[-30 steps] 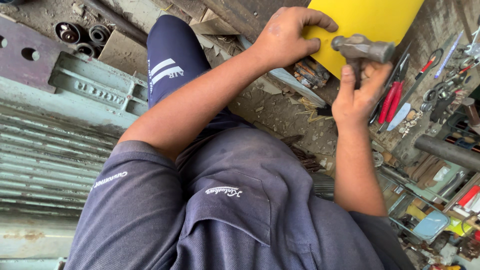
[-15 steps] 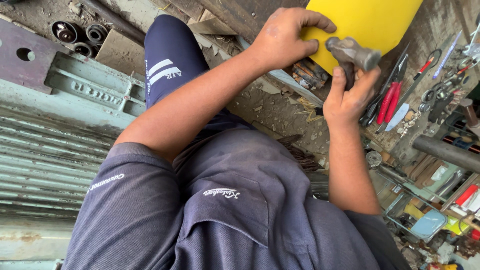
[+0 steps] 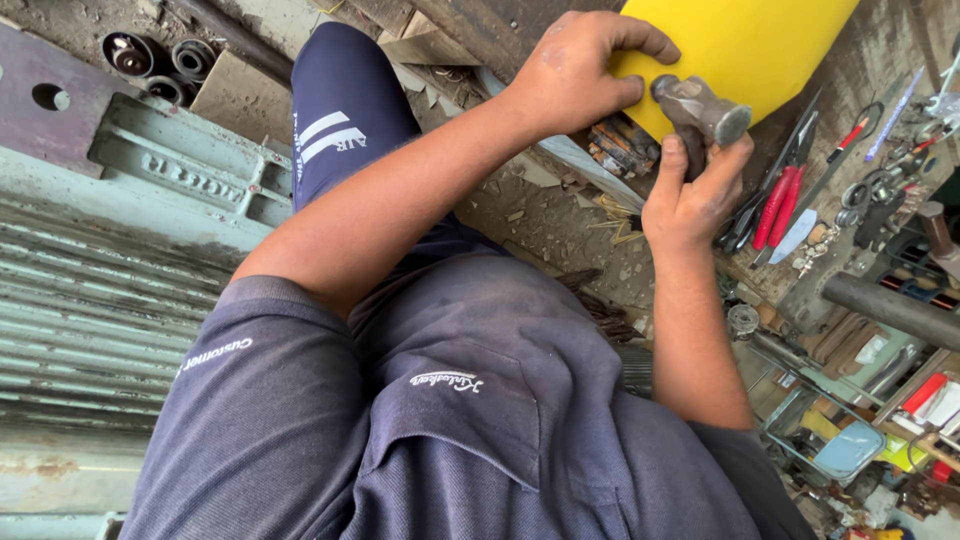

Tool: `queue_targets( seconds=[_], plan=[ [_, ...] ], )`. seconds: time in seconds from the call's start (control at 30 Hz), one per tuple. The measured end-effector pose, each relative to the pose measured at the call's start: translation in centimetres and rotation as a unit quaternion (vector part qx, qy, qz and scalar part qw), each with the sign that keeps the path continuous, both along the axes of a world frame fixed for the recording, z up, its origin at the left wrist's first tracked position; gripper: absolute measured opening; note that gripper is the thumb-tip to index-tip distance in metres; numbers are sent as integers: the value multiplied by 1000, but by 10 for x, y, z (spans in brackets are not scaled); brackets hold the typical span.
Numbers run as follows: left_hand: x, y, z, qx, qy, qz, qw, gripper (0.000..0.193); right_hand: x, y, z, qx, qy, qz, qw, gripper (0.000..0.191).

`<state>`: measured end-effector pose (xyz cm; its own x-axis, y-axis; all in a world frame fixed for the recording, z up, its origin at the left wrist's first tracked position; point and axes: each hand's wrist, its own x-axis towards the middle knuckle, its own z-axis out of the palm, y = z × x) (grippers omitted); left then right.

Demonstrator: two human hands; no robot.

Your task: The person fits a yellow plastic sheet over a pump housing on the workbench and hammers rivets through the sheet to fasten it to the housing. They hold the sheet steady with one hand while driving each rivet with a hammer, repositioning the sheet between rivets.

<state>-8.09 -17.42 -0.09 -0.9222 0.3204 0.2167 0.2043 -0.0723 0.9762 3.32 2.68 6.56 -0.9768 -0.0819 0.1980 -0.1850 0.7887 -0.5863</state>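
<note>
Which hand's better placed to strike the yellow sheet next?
Right. The right hand grips the hammer, its head at the yellow sheet. The left hand lies on the sheet's edge, pinning it.

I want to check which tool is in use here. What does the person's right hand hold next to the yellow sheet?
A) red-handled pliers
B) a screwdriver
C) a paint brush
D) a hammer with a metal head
D: the right hand grips a hammer whose grey metal head rests against the yellow sheet, while the left hand presses on that sheet; the red-handled pliers lie untouched nearby.
</note>
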Motion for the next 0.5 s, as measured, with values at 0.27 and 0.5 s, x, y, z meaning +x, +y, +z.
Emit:
queue_targets(
  seconds=[0.27, 0.5],
  plan=[
    [1, 3, -1, -18, 18, 8, 1000, 35, 0, 11, -11, -77, 20, -3, 997, 48],
    [0, 5, -3, -13, 26, 13, 999, 35, 0, 0, 1, 1, -1, -3, 1000, 41]
  ],
)
